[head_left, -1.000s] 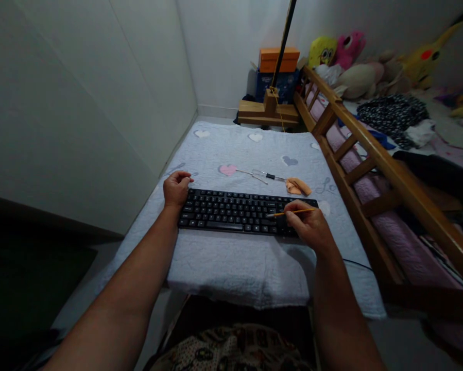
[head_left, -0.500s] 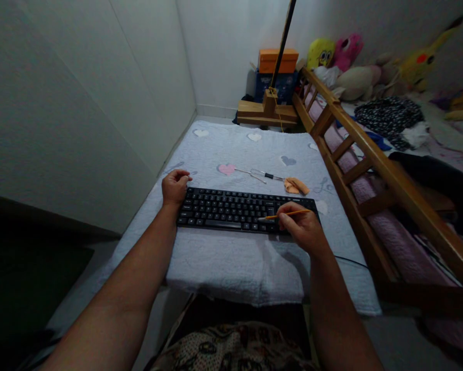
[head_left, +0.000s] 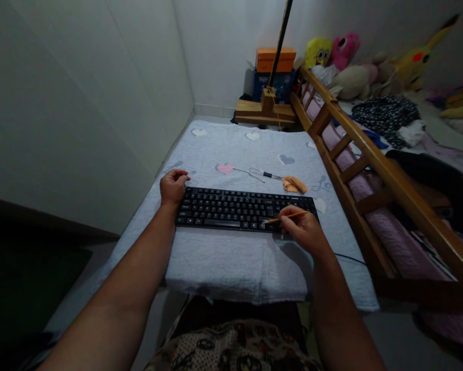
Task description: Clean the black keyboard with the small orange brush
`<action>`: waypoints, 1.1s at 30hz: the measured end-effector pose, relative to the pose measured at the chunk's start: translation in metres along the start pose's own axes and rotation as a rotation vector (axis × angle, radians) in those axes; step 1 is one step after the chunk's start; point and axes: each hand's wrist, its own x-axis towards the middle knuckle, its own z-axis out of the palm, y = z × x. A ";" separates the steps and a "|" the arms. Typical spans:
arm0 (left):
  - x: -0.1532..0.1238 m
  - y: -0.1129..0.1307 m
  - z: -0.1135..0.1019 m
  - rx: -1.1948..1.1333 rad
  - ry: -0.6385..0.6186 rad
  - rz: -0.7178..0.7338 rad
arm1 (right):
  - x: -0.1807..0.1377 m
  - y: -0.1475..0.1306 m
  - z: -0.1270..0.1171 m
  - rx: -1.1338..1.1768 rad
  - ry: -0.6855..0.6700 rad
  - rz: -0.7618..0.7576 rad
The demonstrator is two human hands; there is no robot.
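Note:
A black keyboard (head_left: 231, 208) lies across a quilted cover with heart patches (head_left: 254, 154). My left hand (head_left: 172, 186) is curled shut at the keyboard's left end, thumb and fingers gripping its edge. My right hand (head_left: 303, 226) rests over the keyboard's right end, pinching a thin yellow stick (head_left: 289, 216) like a pen; its tip touches the keys in the lower rows. Behind the keyboard lie a slim metal tool with a black grip (head_left: 262, 173) and a small orange cloth (head_left: 295, 184).
A white wall runs close on the left. A wooden bed rail (head_left: 370, 154) borders the right side, with plush toys (head_left: 339, 56) and clothes on the bed. At the far end stand a wooden base with a dark pole (head_left: 268, 105) and orange and blue boxes (head_left: 275, 59).
My right hand with the stick has slid a little left and toward me along the keyboard's lower rows. My left hand stays at the left end.

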 end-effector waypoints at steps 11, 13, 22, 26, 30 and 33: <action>0.000 0.002 0.000 -0.012 0.009 -0.013 | -0.010 -0.015 -0.010 -0.029 0.182 -0.086; 0.000 0.002 0.000 -0.018 0.009 -0.016 | -0.009 -0.020 0.002 0.058 0.132 -0.087; -0.001 0.004 0.000 -0.002 0.014 0.011 | 0.004 -0.028 0.058 0.209 -0.052 -0.088; -0.001 0.003 0.000 -0.017 0.011 0.006 | 0.008 -0.021 0.060 0.195 -0.092 -0.060; -0.001 0.002 0.001 -0.023 0.013 -0.004 | 0.008 -0.013 0.052 0.148 -0.051 -0.045; -0.001 0.002 0.000 -0.019 0.010 -0.006 | 0.007 -0.009 0.044 0.130 -0.027 -0.034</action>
